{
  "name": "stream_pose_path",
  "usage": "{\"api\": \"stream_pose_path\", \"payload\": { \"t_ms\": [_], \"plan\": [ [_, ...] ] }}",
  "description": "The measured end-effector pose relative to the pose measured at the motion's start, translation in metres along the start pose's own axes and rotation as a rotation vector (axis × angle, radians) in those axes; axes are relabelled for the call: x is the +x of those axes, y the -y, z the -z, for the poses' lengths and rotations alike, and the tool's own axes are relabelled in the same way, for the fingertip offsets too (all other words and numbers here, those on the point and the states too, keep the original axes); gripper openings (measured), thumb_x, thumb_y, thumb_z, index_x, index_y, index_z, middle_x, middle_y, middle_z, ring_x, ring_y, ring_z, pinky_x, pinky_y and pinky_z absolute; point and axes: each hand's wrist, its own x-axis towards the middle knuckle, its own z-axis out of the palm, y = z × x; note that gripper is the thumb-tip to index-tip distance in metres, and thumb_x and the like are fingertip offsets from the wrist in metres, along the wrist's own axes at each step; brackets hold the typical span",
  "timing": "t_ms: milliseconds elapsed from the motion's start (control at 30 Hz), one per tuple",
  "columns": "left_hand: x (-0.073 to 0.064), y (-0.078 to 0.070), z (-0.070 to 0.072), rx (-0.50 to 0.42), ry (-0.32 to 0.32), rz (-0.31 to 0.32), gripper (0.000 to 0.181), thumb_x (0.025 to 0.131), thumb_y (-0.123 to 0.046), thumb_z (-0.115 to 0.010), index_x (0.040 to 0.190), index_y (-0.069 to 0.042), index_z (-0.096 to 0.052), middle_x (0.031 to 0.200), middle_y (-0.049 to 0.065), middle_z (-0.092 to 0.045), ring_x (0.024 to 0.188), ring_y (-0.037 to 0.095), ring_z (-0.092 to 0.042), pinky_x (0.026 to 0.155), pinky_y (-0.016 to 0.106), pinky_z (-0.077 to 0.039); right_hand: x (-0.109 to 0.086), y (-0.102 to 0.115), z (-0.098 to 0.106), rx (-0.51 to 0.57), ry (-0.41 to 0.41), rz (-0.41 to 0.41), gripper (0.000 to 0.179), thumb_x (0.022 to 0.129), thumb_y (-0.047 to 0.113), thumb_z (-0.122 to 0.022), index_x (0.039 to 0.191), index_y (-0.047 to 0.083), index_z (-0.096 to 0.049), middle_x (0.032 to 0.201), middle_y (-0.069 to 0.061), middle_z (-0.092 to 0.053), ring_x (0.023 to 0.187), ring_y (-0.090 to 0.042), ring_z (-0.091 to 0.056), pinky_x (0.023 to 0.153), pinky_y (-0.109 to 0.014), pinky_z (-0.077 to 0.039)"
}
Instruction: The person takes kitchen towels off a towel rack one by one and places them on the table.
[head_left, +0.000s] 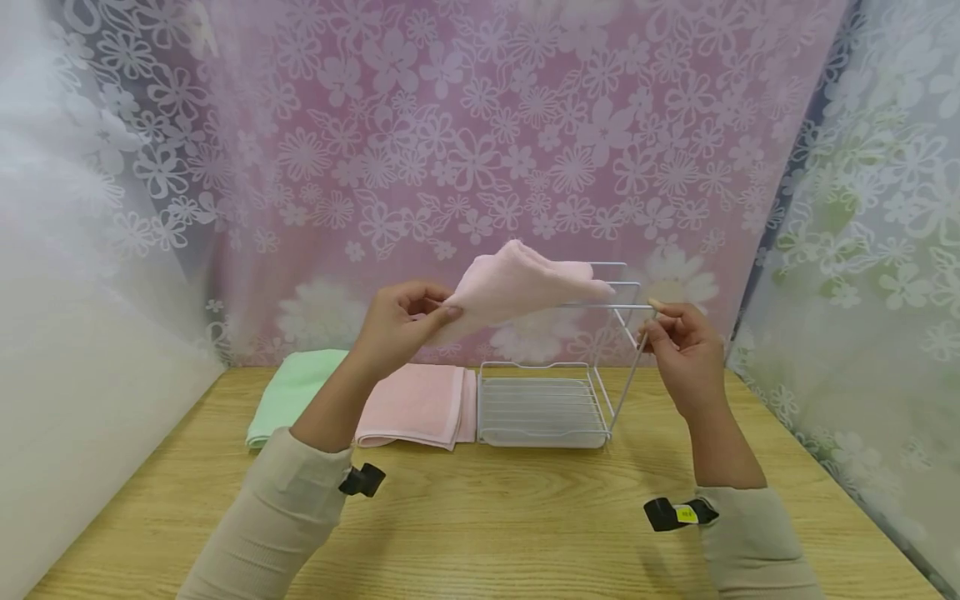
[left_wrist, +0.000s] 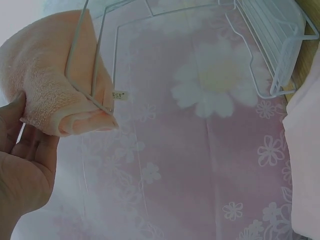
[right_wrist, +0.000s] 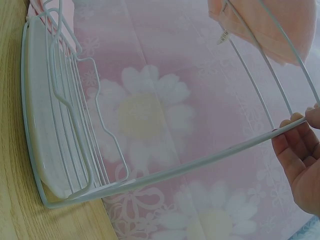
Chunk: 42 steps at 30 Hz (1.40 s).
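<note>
A light pink towel (head_left: 517, 283) lies draped over the top rails of a white wire rack (head_left: 632, 373), bunched to a peak. My left hand (head_left: 397, 329) pinches the towel's left end between thumb and fingers. In the left wrist view, that towel (left_wrist: 50, 65) shows thick folds around the thin wires, with a small tag at its edge. My right hand (head_left: 686, 354) grips the rack's upper right corner, where the top rail meets the slanted side rod. Seen from the right wrist, the fingers (right_wrist: 292, 150) hold the end of the long rod (right_wrist: 200, 162).
On the wooden table (head_left: 480, 517) the rack's base holds a white tray (head_left: 525, 438). To its left lie a folded pink towel (head_left: 416, 400) and a green towel (head_left: 300, 392). Flowered curtains (head_left: 480, 150) hang behind and on the right.
</note>
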Motion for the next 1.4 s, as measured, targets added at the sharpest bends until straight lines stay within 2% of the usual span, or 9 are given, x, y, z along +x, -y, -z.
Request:
{"api": "stream_pose_path", "payload": {
  "t_ms": [300, 500, 700, 800, 933, 1000, 1267, 1400],
  "plan": [
    [-0.009, 0.007, 0.007, -0.022, -0.040, -0.055, 0.017, 0.086, -0.009, -0.076, 0.102, -0.003, -0.075, 0.086, 0.007, -0.069, 0.073, 0.018, -0.063, 0.056, 0.024, -0.050, 0.000, -0.001, 0.000, -0.034, -0.005, -0.010, 0.024, 0.094, -0.007, -0.057, 0.117, -0.007, -0.062, 0.081, -0.004, -0.065, 0.072, -0.014, -0.063, 0.068, -0.019, -0.055],
    [-0.015, 0.011, 0.013, -0.071, -0.064, -0.029, 0.012, 0.084, -0.003, -0.076, 0.096, 0.001, -0.075, 0.090, 0.001, -0.069, 0.085, 0.017, -0.065, 0.063, 0.025, -0.054, 0.001, 0.000, 0.000, -0.036, 0.006, -0.016, 0.024, 0.095, -0.005, -0.057, 0.118, -0.007, -0.061, 0.082, -0.004, -0.064, 0.073, -0.014, -0.063, 0.068, -0.019, -0.055],
    [-0.020, 0.016, 0.019, -0.172, -0.062, 0.008, 0.009, 0.083, 0.006, -0.073, 0.092, 0.009, -0.072, 0.088, -0.005, -0.069, 0.081, 0.013, -0.069, 0.063, 0.027, -0.056, 0.001, 0.000, 0.001, -0.025, 0.009, -0.021, 0.024, 0.095, -0.005, -0.057, 0.119, -0.005, -0.062, 0.083, -0.005, -0.064, 0.073, -0.014, -0.063, 0.068, -0.019, -0.055],
    [-0.022, 0.020, 0.022, -0.220, -0.057, 0.009, 0.010, 0.083, 0.009, -0.072, 0.088, 0.001, -0.075, 0.088, -0.004, -0.069, 0.080, 0.013, -0.069, 0.064, 0.027, -0.056, 0.001, -0.001, 0.001, -0.006, 0.011, -0.027, 0.025, 0.095, -0.005, -0.057, 0.119, -0.005, -0.062, 0.083, -0.005, -0.064, 0.073, -0.015, -0.062, 0.068, -0.018, -0.054],
    [-0.025, 0.022, 0.026, -0.256, -0.061, 0.010, 0.029, 0.083, 0.009, -0.072, 0.083, -0.019, -0.077, 0.089, -0.003, -0.070, 0.081, 0.014, -0.069, 0.067, 0.027, -0.056, 0.001, -0.001, 0.002, -0.005, 0.013, -0.030, 0.025, 0.095, -0.004, -0.057, 0.120, -0.005, -0.062, 0.083, -0.004, -0.064, 0.074, -0.014, -0.062, 0.068, -0.018, -0.054],
    [-0.027, 0.023, 0.028, -0.261, -0.065, 0.007, 0.033, 0.083, 0.009, -0.072, 0.082, -0.024, -0.077, 0.089, -0.003, -0.069, 0.081, 0.014, -0.068, 0.068, 0.027, -0.057, 0.001, -0.002, 0.002, -0.004, 0.013, -0.030, 0.025, 0.095, -0.004, -0.057, 0.120, -0.004, -0.062, 0.083, -0.004, -0.064, 0.074, -0.014, -0.062, 0.068, -0.018, -0.054],
    [-0.034, 0.030, 0.040, -0.230, -0.102, -0.023, 0.037, 0.084, 0.009, -0.070, 0.083, -0.026, -0.077, 0.088, -0.005, -0.070, 0.080, 0.013, -0.067, 0.069, 0.027, -0.057, 0.001, -0.001, 0.002, -0.016, 0.010, -0.033, 0.025, 0.096, -0.003, -0.057, 0.120, -0.004, -0.063, 0.083, -0.003, -0.065, 0.074, -0.014, -0.062, 0.068, -0.018, -0.054],
    [-0.036, 0.034, 0.045, -0.232, -0.128, -0.015, 0.033, 0.085, 0.008, -0.070, 0.082, -0.024, -0.077, 0.087, -0.005, -0.070, 0.078, 0.013, -0.066, 0.067, 0.025, -0.056, 0.001, -0.002, 0.002, -0.028, 0.003, -0.033, 0.025, 0.095, -0.004, -0.057, 0.119, -0.005, -0.062, 0.082, -0.003, -0.065, 0.073, -0.013, -0.063, 0.068, -0.018, -0.055]
  ]
}}
